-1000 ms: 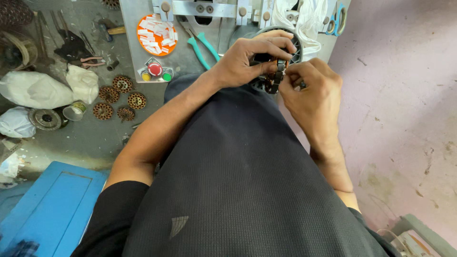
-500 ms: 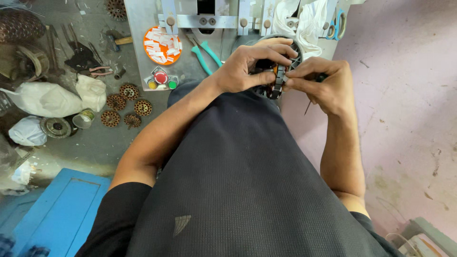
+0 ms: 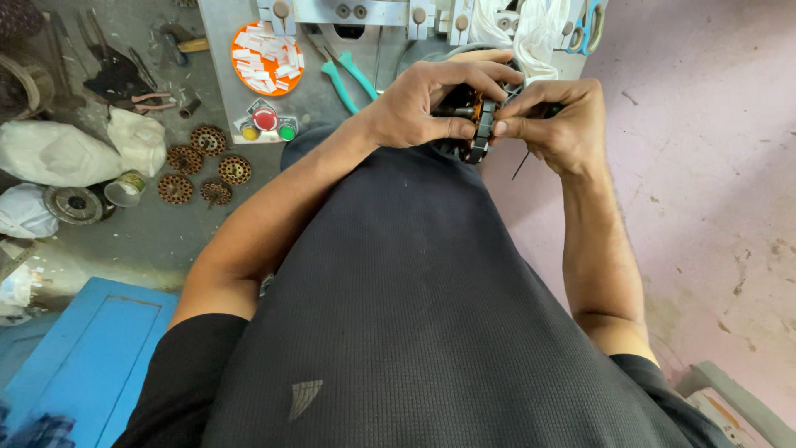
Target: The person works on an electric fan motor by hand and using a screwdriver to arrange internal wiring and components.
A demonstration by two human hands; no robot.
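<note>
Nearest is the person's dark, finely ribbed knit shirt (image 3: 431,315), filling the middle of the view. To the near left lies a flat blue panel (image 3: 79,353) with a raised border.

Farther out, both bare forearms meet over a small round motor stator (image 3: 477,124), a dark metal ring with copper-coloured windings, held just past the shirt's edge at centre right. The left hand (image 3: 431,104) wraps over it, fingers curled closed around its top and thumb pressed under. The right hand (image 3: 560,120) pinches the ring's right side with thumb and forefinger shut tight; a thin dark needle-like tool (image 3: 521,164) pokes down from this fist.

On the grey floor to the left sit four small round perforated brown discs (image 3: 203,162), a shiny metal ring part (image 3: 73,203) and lumpy white plastic bags (image 3: 75,153).

Farther still, a grey metal plate (image 3: 220,75) carries a round orange dish (image 3: 267,58) filled with small white paper strips, a little switch box (image 3: 265,124) with red, yellow and green buttons, and teal-handled pliers (image 3: 348,75). White cloth (image 3: 531,25) bunches at the far right.
</note>
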